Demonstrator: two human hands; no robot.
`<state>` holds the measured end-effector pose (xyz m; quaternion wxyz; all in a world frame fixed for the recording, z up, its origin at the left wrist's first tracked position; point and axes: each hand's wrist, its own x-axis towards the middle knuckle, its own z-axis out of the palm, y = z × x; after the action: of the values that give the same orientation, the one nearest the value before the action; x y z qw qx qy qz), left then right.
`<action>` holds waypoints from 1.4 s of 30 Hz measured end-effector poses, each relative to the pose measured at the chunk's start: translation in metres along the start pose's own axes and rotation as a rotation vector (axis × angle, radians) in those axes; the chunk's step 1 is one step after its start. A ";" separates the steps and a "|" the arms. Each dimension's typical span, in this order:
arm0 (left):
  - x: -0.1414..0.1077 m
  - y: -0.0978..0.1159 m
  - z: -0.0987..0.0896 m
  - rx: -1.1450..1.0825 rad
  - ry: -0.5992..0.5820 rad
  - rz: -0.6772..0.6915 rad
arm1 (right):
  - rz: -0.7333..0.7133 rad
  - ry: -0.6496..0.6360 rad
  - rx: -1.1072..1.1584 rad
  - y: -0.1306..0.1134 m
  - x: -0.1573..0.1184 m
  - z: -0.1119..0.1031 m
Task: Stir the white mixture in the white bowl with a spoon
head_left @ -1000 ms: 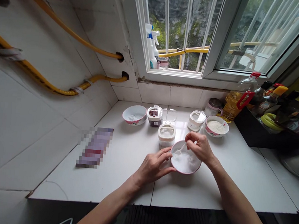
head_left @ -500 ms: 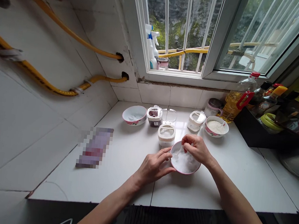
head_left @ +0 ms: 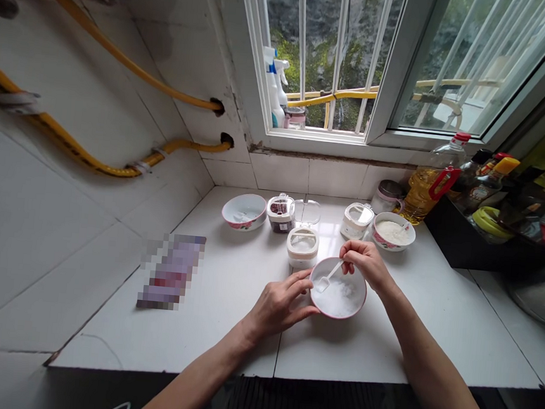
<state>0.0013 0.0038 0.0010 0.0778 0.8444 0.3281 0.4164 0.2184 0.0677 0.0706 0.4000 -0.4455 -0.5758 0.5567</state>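
Note:
A pink-rimmed bowl (head_left: pixel 347 308) of white granules stands on the white tiled counter close in front of me. My left hand (head_left: pixel 284 300) grips its left side, fingers at the far rim and thumb at the near rim. Between its fingertips my right hand (head_left: pixel 361 263) pinches the handle of a small white spoon (head_left: pixel 325 280). The spoon slants down to the left, its scoop low inside the bowl near the left wall; whether it touches the granules I cannot tell. Just behind the bowl is a white lidded container (head_left: pixel 302 245).
Behind stand a bowl (head_left: pixel 244 212) at left, a dark-filled container (head_left: pixel 281 213) with its lid raised, another container (head_left: pixel 357 221), and a bowl of white powder (head_left: pixel 393 231). An oil bottle (head_left: pixel 422 186) and black bottle box (head_left: pixel 456 233) stand right. A blurred purple packet (head_left: pixel 173 272) lies left.
My right hand has moved slightly up and to the right, and more of the spoon's handle shows. My left hand stays on the bowl, which has not visibly moved.

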 end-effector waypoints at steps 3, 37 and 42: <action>0.000 0.000 0.000 0.004 -0.007 0.001 | 0.019 0.016 0.037 0.000 0.002 -0.002; 0.001 0.001 -0.001 0.023 0.007 0.014 | -0.634 0.179 -0.700 0.007 -0.009 0.001; 0.002 0.001 -0.001 0.017 0.009 0.023 | -0.597 0.079 -0.733 0.015 -0.006 0.010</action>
<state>0.0015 0.0037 0.0034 0.0646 0.8468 0.3221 0.4183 0.2120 0.0590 0.0555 0.3805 -0.3931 -0.8216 0.1601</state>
